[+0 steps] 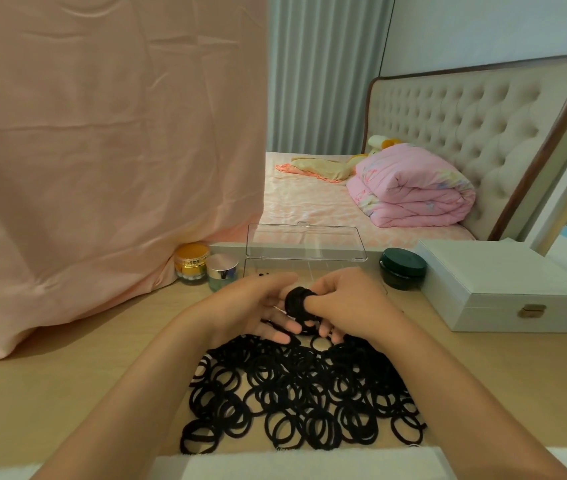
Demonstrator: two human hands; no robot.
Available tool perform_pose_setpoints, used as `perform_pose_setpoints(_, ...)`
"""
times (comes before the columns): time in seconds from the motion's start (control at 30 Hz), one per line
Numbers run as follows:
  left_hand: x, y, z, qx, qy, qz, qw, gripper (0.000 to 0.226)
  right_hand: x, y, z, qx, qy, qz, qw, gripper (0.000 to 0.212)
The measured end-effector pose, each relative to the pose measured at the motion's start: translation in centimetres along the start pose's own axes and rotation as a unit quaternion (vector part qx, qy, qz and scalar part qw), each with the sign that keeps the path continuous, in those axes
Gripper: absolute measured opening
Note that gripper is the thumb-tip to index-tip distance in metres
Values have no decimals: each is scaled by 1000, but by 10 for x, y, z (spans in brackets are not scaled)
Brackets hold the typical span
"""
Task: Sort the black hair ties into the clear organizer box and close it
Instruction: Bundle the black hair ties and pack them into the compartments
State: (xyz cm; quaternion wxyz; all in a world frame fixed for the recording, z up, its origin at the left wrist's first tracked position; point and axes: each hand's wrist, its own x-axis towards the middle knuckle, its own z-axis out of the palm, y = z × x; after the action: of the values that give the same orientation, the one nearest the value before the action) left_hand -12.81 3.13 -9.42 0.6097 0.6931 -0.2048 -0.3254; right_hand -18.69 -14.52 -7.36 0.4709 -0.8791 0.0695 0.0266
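Observation:
A big pile of black hair ties (301, 393) lies spread on the wooden desk in front of me. Just above its far edge my two hands meet around a thick bundle of black hair ties (297, 301). The bundle is stacked around fingers of my left hand (254, 310), and my right hand (348, 303) grips it from the right with a finger through it. Behind the hands stands the clear organizer box (306, 261), its lid (306, 240) tilted up and open. A few small dark pieces show in its left part; the rest of the box is hidden by my hands.
Left of the box stand a gold-lidded jar (191, 263) and a silver-lidded jar (222, 271). A dark green jar (402, 268) and a white latched case (503, 289) sit on the right. A pink cloth (102, 150) hangs at the left. A bed lies behind the desk.

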Motion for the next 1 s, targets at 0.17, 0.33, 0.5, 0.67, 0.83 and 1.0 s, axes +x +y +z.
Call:
perform_pose_setpoints(0.17, 1, -2, 0, 84, 59, 10, 995, 25, 1, 4, 2, -16, 10, -18, 1000, 9)
perform_pose_setpoints(0.33, -3, -1, -9, 39, 40, 16, 998, 17, 1, 5, -3, 52, -7, -10, 999, 37)
perform_pose_setpoints(0.5, -4, 0, -18, 32, 58, 32, 997, 18, 0, 3, -6, 197, -98, -19, 975, 31)
perform_pose_setpoints(0.67, -10, 4, -26, 107, 104, 57, 987, 18, 9, -3, 9, 190, -29, -24, 981, 23)
perform_pose_setpoints(0.83, -13, 7, -38, 122, 144, 66, 980, 22, 20, -17, 22, 109, -15, -41, 993, 14)
perform_pose_setpoints(1.0, -14, 6, -50, 104, 169, 90, 976, 24, 42, -40, 19, 72, -18, -55, 996, 20)
